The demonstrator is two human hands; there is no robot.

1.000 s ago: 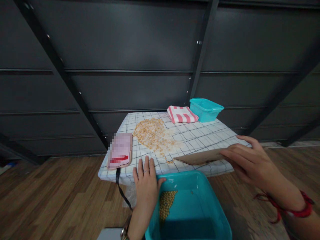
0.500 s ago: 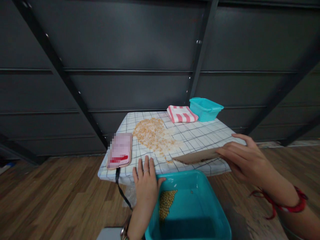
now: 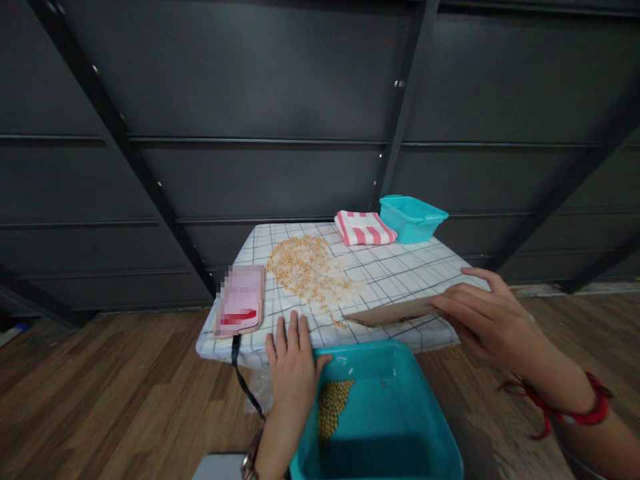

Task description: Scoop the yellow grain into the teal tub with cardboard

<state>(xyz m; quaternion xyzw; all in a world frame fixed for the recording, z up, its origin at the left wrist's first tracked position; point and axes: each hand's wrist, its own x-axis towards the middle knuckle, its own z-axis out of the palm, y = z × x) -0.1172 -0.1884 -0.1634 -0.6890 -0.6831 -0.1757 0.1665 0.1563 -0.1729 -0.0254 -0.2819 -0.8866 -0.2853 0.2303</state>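
Observation:
My right hand (image 3: 483, 320) grips one end of a flat strip of brown cardboard (image 3: 390, 312), whose far tip touches or hovers just over the tablecloth near a few stray soybeans. Fingers spread, my left hand (image 3: 293, 360) rests at the table's front edge, its thumb over the rim of a large teal basin (image 3: 390, 413). Inside the basin, soybeans (image 3: 333, 407) are gathered along the left side, with a single one apart. A spread of soybeans mixed with white grains (image 3: 305, 267) lies on the checked tablecloth (image 3: 410, 267).
A phone in a pink case (image 3: 244, 299) lies at the table's left edge, a black strap (image 3: 245, 383) hanging from it. At the back are a folded pink-and-white striped towel (image 3: 365, 229) and a smaller turquoise basket (image 3: 413, 219). A dark panelled wall (image 3: 260, 180) stands behind.
Almost nothing differs. The cardboard and my right hand have shifted very slightly to the left; my left hand stays in place.

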